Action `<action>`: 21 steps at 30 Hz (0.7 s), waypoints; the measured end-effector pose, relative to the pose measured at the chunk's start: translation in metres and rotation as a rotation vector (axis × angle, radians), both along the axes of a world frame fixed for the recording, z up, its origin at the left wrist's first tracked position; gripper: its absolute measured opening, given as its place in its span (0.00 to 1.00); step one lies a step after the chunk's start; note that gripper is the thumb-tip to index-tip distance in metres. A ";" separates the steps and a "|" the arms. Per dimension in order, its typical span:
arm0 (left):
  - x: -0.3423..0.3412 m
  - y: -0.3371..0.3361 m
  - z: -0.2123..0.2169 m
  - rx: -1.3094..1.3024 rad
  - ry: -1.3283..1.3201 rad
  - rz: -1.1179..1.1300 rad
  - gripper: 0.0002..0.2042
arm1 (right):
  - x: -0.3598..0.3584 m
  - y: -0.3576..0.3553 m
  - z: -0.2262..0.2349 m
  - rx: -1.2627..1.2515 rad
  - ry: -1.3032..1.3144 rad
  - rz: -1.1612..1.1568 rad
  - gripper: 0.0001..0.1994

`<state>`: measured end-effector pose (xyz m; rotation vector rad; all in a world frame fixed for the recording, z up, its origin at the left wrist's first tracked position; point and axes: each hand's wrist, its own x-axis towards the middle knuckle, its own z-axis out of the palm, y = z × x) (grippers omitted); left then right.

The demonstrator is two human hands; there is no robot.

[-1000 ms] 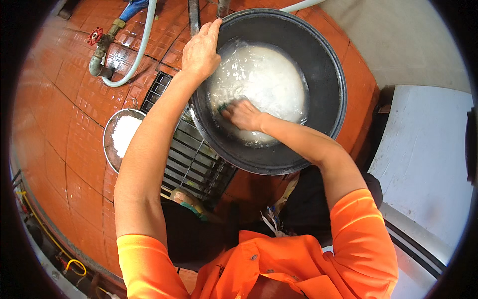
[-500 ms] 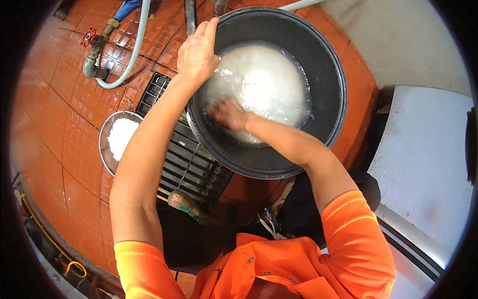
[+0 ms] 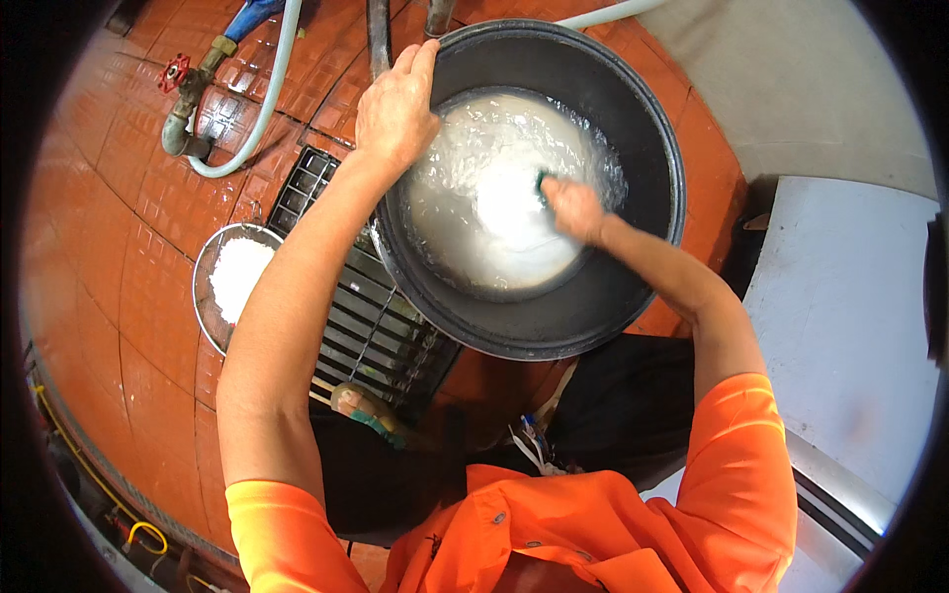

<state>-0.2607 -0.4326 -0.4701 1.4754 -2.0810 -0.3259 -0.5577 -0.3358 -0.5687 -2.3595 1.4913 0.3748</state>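
Orange tiled floor (image 3: 119,296) carries a big black pan (image 3: 633,287) of foamy water, centre. Right hand (image 3: 573,208), pinching a green scrubber (image 3: 542,182), has swept from the left side rightward; scrubbing continues. Left hand (image 3: 395,109) clamps the far-left rim.

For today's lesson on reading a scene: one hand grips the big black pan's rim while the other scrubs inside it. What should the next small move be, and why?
Probably sweep the right hand and its green scrubber onward around the foamy water. The scrubber sits at the right of the pool, the dark wall of the pan looks unscrubbed, and the left hand steadies the far rim.
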 end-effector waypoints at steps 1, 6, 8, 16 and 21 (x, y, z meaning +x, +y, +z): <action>0.002 0.000 -0.003 0.012 0.001 0.006 0.32 | 0.013 0.016 0.005 0.026 -0.041 0.083 0.12; 0.004 0.000 -0.001 0.017 -0.018 0.028 0.32 | 0.098 0.020 -0.005 -0.145 -0.293 0.231 0.11; 0.003 -0.001 -0.005 -0.015 -0.027 0.033 0.32 | 0.124 -0.019 -0.010 -0.156 -0.220 0.199 0.11; 0.006 -0.004 -0.005 -0.024 0.010 -0.021 0.32 | 0.098 -0.136 -0.014 -0.188 -0.044 -0.349 0.13; 0.000 -0.004 0.003 0.019 -0.042 -0.009 0.33 | 0.067 -0.121 -0.018 -0.215 -0.009 -0.367 0.11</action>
